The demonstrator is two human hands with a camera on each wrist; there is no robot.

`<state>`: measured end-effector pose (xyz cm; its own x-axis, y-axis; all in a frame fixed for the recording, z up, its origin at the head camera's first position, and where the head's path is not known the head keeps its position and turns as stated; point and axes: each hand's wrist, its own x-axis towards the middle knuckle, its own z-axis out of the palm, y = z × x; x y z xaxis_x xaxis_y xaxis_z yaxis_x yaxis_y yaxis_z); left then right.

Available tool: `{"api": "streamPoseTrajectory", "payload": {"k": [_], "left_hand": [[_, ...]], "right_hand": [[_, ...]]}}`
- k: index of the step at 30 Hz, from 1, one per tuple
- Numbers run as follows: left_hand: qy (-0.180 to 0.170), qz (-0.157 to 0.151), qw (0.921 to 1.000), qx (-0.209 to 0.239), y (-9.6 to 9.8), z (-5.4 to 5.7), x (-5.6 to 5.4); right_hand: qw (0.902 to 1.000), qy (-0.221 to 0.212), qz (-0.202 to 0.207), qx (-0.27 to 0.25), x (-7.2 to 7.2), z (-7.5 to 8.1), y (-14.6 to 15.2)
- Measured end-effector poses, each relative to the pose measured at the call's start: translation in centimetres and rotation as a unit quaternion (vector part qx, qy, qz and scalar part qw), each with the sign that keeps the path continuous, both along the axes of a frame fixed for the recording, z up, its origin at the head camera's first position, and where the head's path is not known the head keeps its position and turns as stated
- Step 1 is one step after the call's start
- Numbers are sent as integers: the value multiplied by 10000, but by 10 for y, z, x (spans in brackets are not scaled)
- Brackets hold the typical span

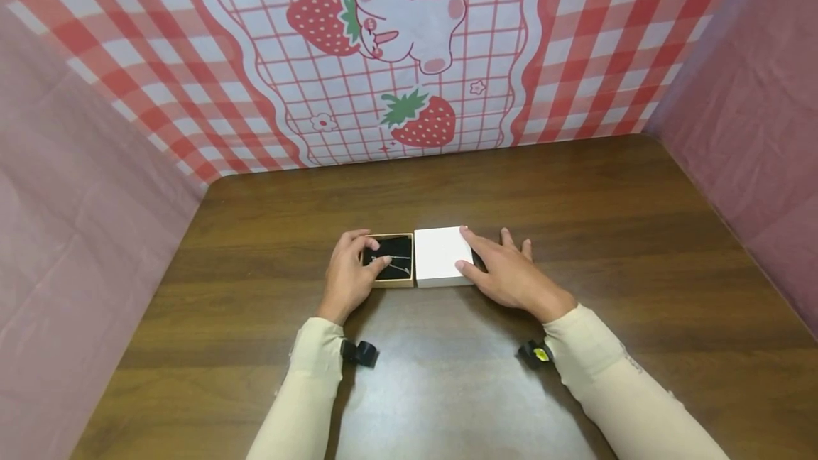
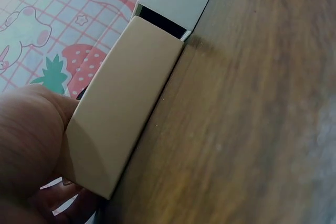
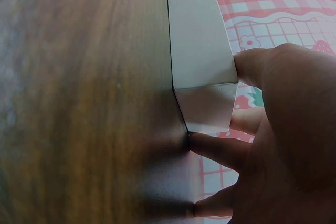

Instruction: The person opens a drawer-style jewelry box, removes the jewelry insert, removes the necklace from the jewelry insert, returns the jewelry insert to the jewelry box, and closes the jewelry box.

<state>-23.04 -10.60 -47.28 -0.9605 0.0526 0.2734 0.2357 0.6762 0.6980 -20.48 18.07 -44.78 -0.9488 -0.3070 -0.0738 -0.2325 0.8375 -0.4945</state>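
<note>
An open brown jewelry box lies on the table, lined with a black insert. On the insert rests a thin silver necklace. My left hand grips the box's left end, thumb over the insert beside the necklace and fingers curled about the end wall. Right beside the box sits its white lid, top face up. My right hand rests at the lid's right side, thumb and index fingertips on its top edge, other fingers spread toward the table.
A wooden table spreads around the box. Behind it hangs a red and white checked cloth with strawberry prints. Pink cloth walls stand on both sides. Each wrist wears a small black camera.
</note>
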Motion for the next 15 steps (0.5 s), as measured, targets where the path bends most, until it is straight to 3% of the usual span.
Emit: {"api": "streamPoseTrajectory", "payload": {"k": [15], "left_hand": [[689,-109,9973,248,-1,-2,-2]], "right_hand": [[10000,11,20,-56,1,0,1]]}}
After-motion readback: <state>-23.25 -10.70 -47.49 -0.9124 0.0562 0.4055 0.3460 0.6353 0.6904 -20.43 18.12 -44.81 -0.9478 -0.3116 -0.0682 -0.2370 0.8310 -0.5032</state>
